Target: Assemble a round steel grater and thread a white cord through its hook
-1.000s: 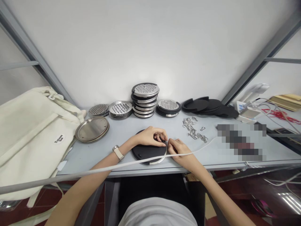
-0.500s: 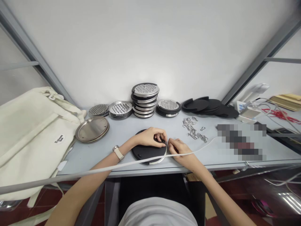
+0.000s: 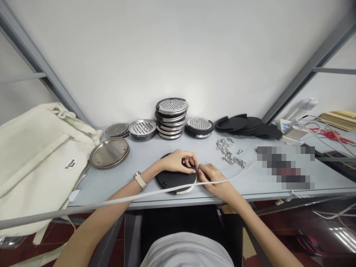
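A round black disc with a metal rim showing along its lower right lies on the table in front of me. My left hand rests over its upper part, thumb and fingers curled together at the right edge. Against that edge my right hand pinches with thumb and forefinger. Between the two hands a small metal snap hook shows, mostly covered by fingertips. To the right lie several loose snap hooks in a scattered heap.
Along the wall stand a tall stack of round graters, a lower stack, metal grater plates and black discs. Metal lids and a cream bag are left. A white cable crosses before my hands.
The right fingertips have shifted very slightly at the disc's edge, and a bit more of the snap hook shows. Everything else stays in place.
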Demonstrator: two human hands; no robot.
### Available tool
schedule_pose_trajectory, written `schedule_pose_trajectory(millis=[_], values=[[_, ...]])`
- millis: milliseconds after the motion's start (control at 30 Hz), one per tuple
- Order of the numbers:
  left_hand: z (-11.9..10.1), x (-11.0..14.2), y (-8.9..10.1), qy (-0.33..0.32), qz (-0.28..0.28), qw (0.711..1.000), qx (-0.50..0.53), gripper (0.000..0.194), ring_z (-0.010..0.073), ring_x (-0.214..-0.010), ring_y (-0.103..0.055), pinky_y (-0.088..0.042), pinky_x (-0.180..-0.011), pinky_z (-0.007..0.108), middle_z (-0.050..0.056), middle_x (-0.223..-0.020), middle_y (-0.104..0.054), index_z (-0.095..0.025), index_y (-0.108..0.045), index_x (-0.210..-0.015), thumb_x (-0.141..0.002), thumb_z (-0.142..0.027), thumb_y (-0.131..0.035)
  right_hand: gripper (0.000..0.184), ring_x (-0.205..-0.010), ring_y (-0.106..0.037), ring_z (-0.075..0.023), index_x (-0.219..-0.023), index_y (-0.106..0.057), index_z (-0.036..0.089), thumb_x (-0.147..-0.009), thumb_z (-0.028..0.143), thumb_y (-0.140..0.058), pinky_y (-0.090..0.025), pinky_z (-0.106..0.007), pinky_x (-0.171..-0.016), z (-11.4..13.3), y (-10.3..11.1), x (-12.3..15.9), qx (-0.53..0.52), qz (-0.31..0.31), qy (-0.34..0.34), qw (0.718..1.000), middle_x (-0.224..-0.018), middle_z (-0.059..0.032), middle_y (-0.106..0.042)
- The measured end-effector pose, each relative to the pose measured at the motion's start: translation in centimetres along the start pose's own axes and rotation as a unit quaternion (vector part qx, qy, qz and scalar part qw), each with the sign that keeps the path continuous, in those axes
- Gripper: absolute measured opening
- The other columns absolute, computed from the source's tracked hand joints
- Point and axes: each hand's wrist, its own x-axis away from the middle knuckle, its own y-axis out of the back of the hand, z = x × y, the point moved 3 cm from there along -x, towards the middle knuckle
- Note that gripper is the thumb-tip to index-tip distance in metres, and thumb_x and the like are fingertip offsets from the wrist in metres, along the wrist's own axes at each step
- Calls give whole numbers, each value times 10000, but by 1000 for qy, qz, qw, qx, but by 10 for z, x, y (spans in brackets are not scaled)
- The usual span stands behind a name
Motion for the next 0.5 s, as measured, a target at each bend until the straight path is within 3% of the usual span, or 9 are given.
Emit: schedule_pose_trajectory(millis=[500], values=[[1, 0, -1, 7, 4, 1000, 13, 255, 93, -731, -575, -451, -690, 202, 31, -845, -652, -135, -629, -932, -689, -196, -677, 149, -653, -454, -172, -711, -432, 208, -853, 171, -408, -389, -287, -647, 2, 2, 1, 3, 8, 7, 1000, -613, 1, -460]])
